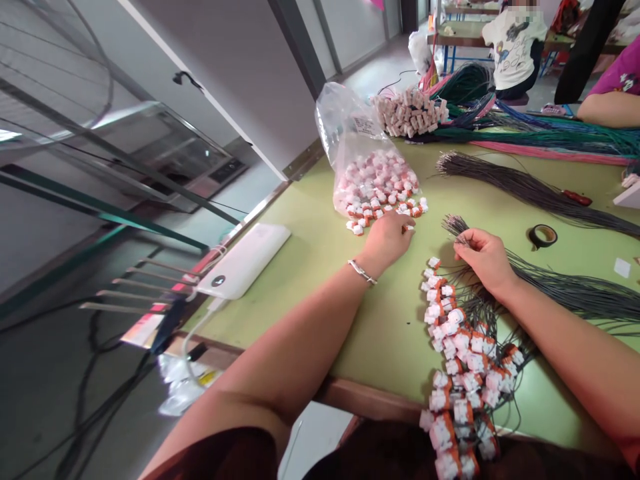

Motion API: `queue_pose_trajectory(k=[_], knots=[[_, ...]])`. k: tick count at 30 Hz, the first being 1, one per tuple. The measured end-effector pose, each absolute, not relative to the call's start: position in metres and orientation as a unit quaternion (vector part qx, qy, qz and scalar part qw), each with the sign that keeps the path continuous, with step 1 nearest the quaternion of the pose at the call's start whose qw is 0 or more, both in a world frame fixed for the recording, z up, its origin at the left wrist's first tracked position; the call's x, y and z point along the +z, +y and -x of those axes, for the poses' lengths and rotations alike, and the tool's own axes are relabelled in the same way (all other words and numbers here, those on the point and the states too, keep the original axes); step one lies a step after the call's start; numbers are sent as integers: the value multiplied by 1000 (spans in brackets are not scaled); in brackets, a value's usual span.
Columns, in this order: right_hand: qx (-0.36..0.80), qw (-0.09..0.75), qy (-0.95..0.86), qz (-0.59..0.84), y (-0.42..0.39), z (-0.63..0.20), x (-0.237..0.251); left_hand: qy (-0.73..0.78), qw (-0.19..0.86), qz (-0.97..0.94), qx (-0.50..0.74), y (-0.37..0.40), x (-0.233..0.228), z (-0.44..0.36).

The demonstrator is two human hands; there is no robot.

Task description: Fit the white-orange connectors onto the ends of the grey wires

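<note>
My left hand (389, 239) is closed, with a small white-and-orange connector (409, 228) at its fingertips. It rests beside loose connectors at the mouth of a clear plastic bag (345, 127) full of the same pieces. Thumb and fingers of my right hand (484, 259) are pinched on thin dark wires, near the tips of a wire bundle (565, 280) that runs off to the right. Below that hand, a long cluster of wired connectors (465, 360) hangs over the table's front edge.
A white phone or power bank (245, 260) with a cable lies at the left edge. Black tape (543, 236), a second dark wire bundle (520, 183) and a red-handled tool (577, 197) are to the right. Coloured wires (530, 133) cross the back. Other people sit beyond.
</note>
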State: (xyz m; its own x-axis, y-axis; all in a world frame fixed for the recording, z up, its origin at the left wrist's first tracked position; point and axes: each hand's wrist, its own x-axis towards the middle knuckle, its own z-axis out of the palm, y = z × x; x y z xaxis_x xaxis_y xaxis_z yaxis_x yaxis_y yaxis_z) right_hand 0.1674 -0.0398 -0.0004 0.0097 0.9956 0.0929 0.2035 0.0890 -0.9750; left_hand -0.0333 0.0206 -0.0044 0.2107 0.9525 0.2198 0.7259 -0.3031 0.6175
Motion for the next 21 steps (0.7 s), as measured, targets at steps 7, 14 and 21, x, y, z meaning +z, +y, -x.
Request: queue_pose_trajectory(k=[7, 14, 21], knots=[[348, 461, -600, 554, -41, -167, 2, 502, 526, -577, 371, 3, 13, 25], [358, 462, -614, 530, -43, -167, 3, 398, 761, -401, 319, -12, 19, 15], [344, 442, -632, 536, -45, -165, 3, 368, 791, -354, 337, -11, 11, 11]])
